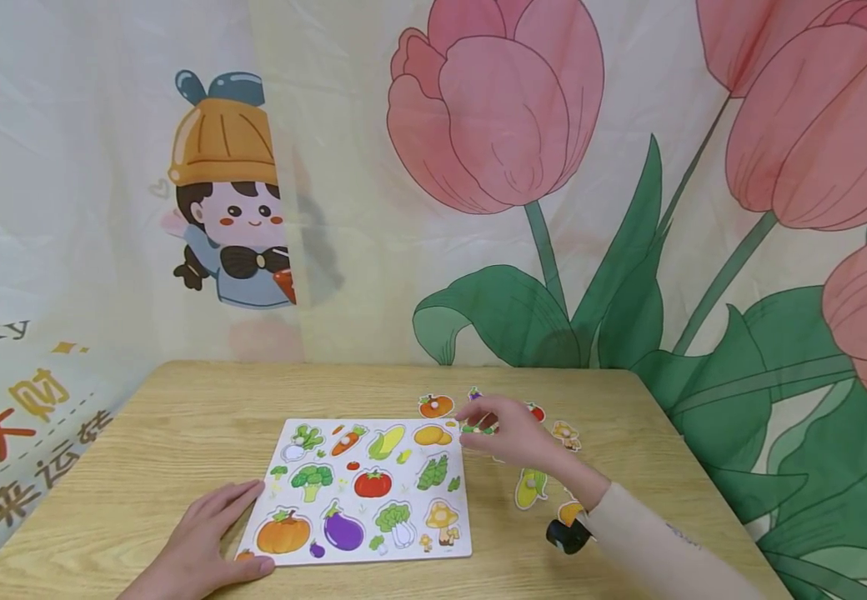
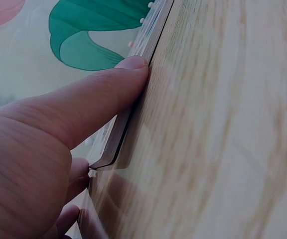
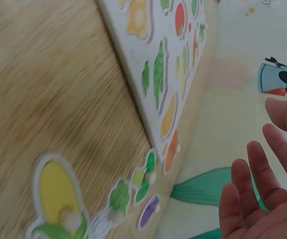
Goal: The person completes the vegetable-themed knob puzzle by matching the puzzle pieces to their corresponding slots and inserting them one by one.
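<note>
A white vegetable puzzle board (image 1: 332,490) lies flat on the wooden table. My left hand (image 1: 208,529) rests at its front left corner, fingers along the left side. In the left wrist view the straight thumb (image 2: 101,97) presses the board's edge. Above the board's back right corner is my right hand (image 1: 512,435), its fingers bent loosely and holding nothing, as the right wrist view shows. Beneath and around it lie knobbed pieces: a pumpkin piece (image 1: 436,406), an eggplant piece (image 3: 149,213), a green pod piece (image 3: 144,179) and a leafy cabbage piece (image 3: 117,196).
Right of the board lie a corn piece (image 1: 532,489), a mushroom piece (image 1: 566,434), a tomato piece (image 1: 535,412) and an orange piece (image 1: 570,510) partly behind the sleeve. A black rounded object (image 1: 567,537) shows under the right wrist. A printed curtain (image 1: 358,250) hangs behind the table.
</note>
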`<control>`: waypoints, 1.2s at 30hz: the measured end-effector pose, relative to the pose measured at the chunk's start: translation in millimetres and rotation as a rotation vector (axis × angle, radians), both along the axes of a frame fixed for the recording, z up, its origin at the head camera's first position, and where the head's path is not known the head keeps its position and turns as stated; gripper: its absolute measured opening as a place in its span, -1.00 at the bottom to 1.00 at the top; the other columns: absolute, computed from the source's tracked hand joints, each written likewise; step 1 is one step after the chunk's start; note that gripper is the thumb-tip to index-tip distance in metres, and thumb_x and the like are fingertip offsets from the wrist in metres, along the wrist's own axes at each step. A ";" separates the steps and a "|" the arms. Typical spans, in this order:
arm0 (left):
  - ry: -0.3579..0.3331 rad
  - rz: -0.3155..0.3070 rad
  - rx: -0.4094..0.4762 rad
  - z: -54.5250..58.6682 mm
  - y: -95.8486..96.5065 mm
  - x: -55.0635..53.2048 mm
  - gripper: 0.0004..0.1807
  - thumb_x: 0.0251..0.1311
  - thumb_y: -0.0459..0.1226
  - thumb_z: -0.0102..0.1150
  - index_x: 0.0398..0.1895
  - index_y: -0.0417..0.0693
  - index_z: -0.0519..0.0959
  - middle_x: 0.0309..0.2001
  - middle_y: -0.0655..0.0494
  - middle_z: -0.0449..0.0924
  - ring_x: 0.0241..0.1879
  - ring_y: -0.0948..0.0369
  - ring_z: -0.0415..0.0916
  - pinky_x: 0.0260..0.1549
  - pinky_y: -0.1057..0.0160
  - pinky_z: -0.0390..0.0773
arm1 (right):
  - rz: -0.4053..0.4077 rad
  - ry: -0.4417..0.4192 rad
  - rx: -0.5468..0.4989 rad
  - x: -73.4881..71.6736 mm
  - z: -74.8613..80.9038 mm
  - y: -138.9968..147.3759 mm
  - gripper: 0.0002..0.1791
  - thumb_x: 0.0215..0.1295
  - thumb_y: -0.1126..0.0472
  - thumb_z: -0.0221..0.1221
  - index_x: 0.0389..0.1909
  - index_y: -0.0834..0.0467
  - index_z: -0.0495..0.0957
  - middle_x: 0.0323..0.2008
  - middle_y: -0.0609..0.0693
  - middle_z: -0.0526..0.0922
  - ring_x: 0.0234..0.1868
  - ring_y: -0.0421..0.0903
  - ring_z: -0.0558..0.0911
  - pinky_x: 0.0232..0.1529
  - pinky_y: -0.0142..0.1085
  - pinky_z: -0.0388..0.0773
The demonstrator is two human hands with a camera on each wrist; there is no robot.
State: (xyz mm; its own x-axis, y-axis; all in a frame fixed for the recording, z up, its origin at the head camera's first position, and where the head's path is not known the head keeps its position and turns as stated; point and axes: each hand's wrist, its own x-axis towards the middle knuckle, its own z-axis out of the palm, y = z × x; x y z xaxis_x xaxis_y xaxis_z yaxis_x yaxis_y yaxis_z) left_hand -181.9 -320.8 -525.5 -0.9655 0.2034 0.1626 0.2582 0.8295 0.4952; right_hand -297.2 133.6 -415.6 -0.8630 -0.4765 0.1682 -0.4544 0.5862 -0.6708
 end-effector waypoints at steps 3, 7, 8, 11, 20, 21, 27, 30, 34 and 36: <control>0.010 -0.002 -0.002 -0.8 -0.7 -0.5 0.13 -0.05 0.19 0.62 0.53 -0.21 0.42 0.47 -0.14 0.36 0.38 -0.29 0.19 0.18 -0.48 0.33 | -0.011 -0.006 0.018 2.9 -0.2 16.6 -0.73 0.35 0.16 0.46 0.04 -0.01 0.74 -0.08 -0.10 0.72 -0.05 -0.03 0.64 -0.09 -0.27 0.64; 0.021 -0.007 -0.001 -2.5 -1.4 -0.7 0.12 -0.05 0.18 0.63 0.52 -0.22 0.43 0.47 -0.14 0.37 0.37 -0.30 0.20 0.17 -0.48 0.33 | -0.012 -0.011 0.059 4.6 -4.1 39.5 -0.74 0.37 0.12 0.44 0.04 0.00 0.73 -0.07 -0.12 0.71 -0.06 -0.10 0.61 -0.09 -0.28 0.64; 0.022 -0.008 -0.001 -3.0 -1.5 -0.8 0.12 -0.05 0.18 0.63 0.52 -0.22 0.43 0.47 -0.14 0.37 0.37 -0.30 0.20 0.17 -0.48 0.33 | -0.007 -0.010 0.071 4.3 -5.9 45.5 -0.74 0.37 0.12 0.44 0.04 0.00 0.73 -0.08 -0.12 0.70 -0.07 -0.11 0.61 -0.09 -0.28 0.63; 0.027 -0.012 0.005 -3.7 -1.4 -0.9 0.12 -0.06 0.18 0.63 0.52 -0.22 0.43 0.46 -0.14 0.38 0.37 -0.30 0.21 0.17 -0.48 0.33 | 0.010 -0.007 0.101 2.9 -11.7 63.0 -0.73 0.37 0.14 0.44 0.04 0.03 0.73 -0.11 -0.12 0.69 -0.09 -0.13 0.61 -0.11 -0.31 0.63; 0.041 -0.012 0.003 -3.9 -1.5 -0.5 0.12 -0.07 0.18 0.64 0.51 -0.22 0.44 0.46 -0.13 0.38 0.36 -0.30 0.21 0.16 -0.47 0.34 | 0.140 -0.043 0.134 2.3 -27.4 102.8 -0.75 0.38 0.20 0.43 0.02 0.14 0.73 -0.08 0.03 0.72 -0.10 -0.03 0.64 -0.14 -0.35 0.68; 0.039 -0.012 0.003 -3.8 -1.6 -0.5 0.12 -0.07 0.18 0.64 0.51 -0.22 0.44 0.46 -0.14 0.38 0.36 -0.30 0.21 0.16 -0.47 0.34 | 0.152 -0.044 0.141 2.4 -28.9 106.2 -0.76 0.39 0.21 0.43 0.02 0.13 0.73 -0.07 0.02 0.71 -0.09 -0.02 0.64 -0.14 -0.35 0.67; 0.018 -0.002 0.002 -2.9 -1.4 0.0 0.12 -0.06 0.18 0.63 0.52 -0.21 0.44 0.46 -0.14 0.38 0.37 -0.30 0.21 0.16 -0.48 0.34 | 0.197 -0.028 0.203 -2.7 -39.3 121.0 -0.80 0.40 0.23 0.41 0.00 0.01 0.76 -0.11 -0.10 0.69 -0.10 -0.03 0.62 -0.14 -0.33 0.63; 0.019 -0.002 0.003 -2.2 -1.0 0.1 0.12 -0.07 0.19 0.63 0.52 -0.21 0.44 0.46 -0.13 0.37 0.37 -0.29 0.20 0.17 -0.48 0.34 | 0.225 0.001 0.236 -5.4 -43.0 125.0 -0.79 0.40 0.23 0.41 0.01 -0.02 0.77 -0.14 -0.16 0.68 -0.13 -0.04 0.61 -0.13 -0.28 0.64; 0.010 -0.002 0.009 -1.2 -0.4 0.2 0.13 -0.06 0.19 0.63 0.53 -0.21 0.43 0.47 -0.13 0.36 0.40 -0.29 0.17 0.19 -0.50 0.31 | 0.241 0.021 0.283 -7.8 -45.1 125.3 -0.79 0.41 0.21 0.40 0.01 -0.05 0.78 -0.15 -0.22 0.66 -0.13 -0.07 0.62 -0.08 -0.23 0.67; -0.002 0.000 0.011 -0.6 -0.2 0.3 0.12 -0.04 0.19 0.62 0.54 -0.20 0.42 0.48 -0.13 0.35 0.41 -0.30 0.15 0.19 -0.52 0.29 | 0.239 0.020 0.302 -8.2 -44.8 123.5 -0.79 0.41 0.21 0.40 0.01 -0.06 0.79 -0.15 -0.22 0.65 -0.13 -0.13 0.63 -0.06 -0.22 0.69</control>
State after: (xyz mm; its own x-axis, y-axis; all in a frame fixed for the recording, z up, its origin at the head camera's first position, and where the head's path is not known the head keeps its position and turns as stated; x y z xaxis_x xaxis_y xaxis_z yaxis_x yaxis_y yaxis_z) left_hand -181.7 -321.0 -526.1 -0.9659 0.2018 0.1624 0.2571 0.8241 0.5048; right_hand -305.4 257.2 -460.4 -0.7192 -0.6948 0.0049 -0.6135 0.6317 -0.4739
